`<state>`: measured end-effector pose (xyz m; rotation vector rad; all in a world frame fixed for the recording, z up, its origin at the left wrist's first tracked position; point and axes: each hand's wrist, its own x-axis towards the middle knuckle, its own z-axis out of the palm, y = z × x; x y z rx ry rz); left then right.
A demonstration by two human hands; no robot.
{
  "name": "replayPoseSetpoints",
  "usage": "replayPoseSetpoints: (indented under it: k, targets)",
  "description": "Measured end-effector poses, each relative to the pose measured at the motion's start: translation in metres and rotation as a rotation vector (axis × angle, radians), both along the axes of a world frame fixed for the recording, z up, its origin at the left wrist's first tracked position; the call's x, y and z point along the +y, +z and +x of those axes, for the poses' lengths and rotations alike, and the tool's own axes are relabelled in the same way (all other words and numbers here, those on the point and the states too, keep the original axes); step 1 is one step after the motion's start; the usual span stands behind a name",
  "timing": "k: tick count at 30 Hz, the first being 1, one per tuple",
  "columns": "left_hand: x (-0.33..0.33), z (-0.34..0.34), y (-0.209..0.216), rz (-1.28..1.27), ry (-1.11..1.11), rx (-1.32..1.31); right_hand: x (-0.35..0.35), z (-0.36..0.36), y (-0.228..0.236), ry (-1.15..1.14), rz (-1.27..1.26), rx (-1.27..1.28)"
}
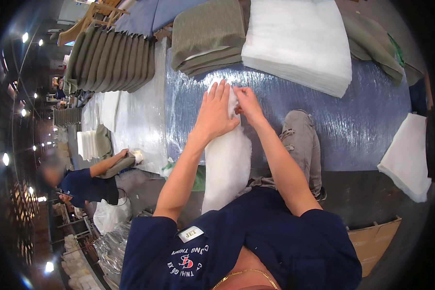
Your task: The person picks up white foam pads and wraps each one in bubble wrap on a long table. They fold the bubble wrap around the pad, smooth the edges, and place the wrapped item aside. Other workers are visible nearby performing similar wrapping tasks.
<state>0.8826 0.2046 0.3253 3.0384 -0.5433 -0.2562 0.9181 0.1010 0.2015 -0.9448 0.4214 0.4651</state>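
Note:
A long piece of white fluffy padding (227, 169) runs from the table's near edge toward my body, its far end on the film-covered blue table (333, 130). My left hand (215, 110) lies flat on that far end, fingers stretched out and nearly side by side. At the padding's right edge, my right hand (249, 105) is closed, with thumb and fingers pinching the fluffy border. Part of the pinched edge is hidden behind the fingers. The near end of the padding droops against my dark shirt.
Beyond my hands are a stack of white padding sheets (299, 43) and folded grey-green covers (208, 36). Grey-green cushions (111, 60) stand in a row at far left. Another padding piece (407, 157) hangs at right, above a cardboard box (374, 244). A co-worker (94, 183) handles a cushion at left.

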Motion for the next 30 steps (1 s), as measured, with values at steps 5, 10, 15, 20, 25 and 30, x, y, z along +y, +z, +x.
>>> replayPoseSetpoints:
  k: [5, 10, 15, 20, 25, 30]
  targets:
    - [0.005, -0.004, -0.010, -0.074, 0.052, -0.098, 0.012, 0.003, 0.018, 0.116, -0.364, -0.323]
    - [0.026, 0.006, -0.021, 0.020, 0.034, -0.116, 0.035, -0.013, -0.048, 0.350, -0.751, -0.399]
    - [0.062, -0.003, -0.018, 0.087, 0.126, -0.131, 0.027, -0.055, -0.163, 0.251, -0.641, -0.372]
    - [0.061, -0.002, -0.010, 0.039, 0.102, -0.166, 0.016, -0.049, -0.067, 0.264, -0.053, -0.234]
    - [0.030, -0.008, -0.003, 0.110, 0.077, -0.227, 0.037, -0.016, 0.022, 0.022, -0.415, -0.672]
    - [0.050, -0.042, 0.008, -0.005, 0.112, -0.140, 0.040, -0.031, 0.034, 0.161, -0.396, -0.680]
